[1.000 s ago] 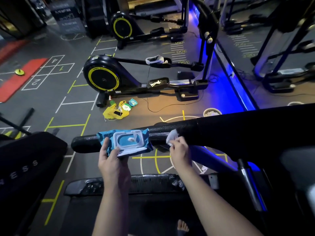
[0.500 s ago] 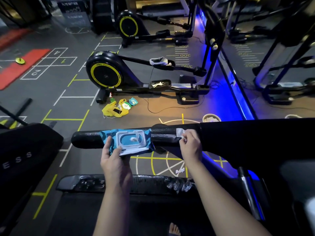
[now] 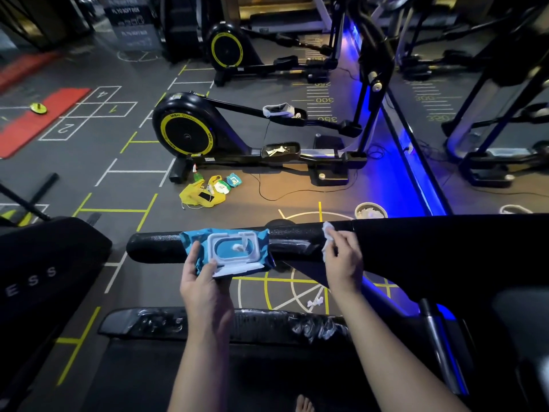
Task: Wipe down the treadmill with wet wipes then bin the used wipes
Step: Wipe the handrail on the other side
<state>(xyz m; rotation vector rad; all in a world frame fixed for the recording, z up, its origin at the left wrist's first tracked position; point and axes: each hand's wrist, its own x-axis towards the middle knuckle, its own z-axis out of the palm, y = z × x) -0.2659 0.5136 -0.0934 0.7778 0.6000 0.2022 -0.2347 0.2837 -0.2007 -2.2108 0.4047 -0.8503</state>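
The treadmill's black padded handrail [image 3: 154, 246] runs across the middle of the head view. My left hand [image 3: 202, 281] grips a blue pack of wet wipes [image 3: 228, 251] in front of the rail; its white lid is flipped open and a wipe pokes out. My right hand [image 3: 344, 260] presses a white wet wipe [image 3: 328, 234] against the rail, near where it joins the wider black console arm [image 3: 445, 248]. A small round bin [image 3: 371, 210] holding white wipes sits on the floor beyond the rail.
A black and yellow elliptical trainer [image 3: 190, 129] stands on the floor ahead, with a yellow bag [image 3: 199, 196] and small packs beside it. A crumpled white scrap [image 3: 315, 301] lies on the floor. The treadmill's side rail [image 3: 208, 324] wrapped in plastic is below my hands. Blue strip lighting runs at right.
My right hand has slid the wipe to the right along the handrail, toward the console arm. The left hand keeps holding the pack in the same place.
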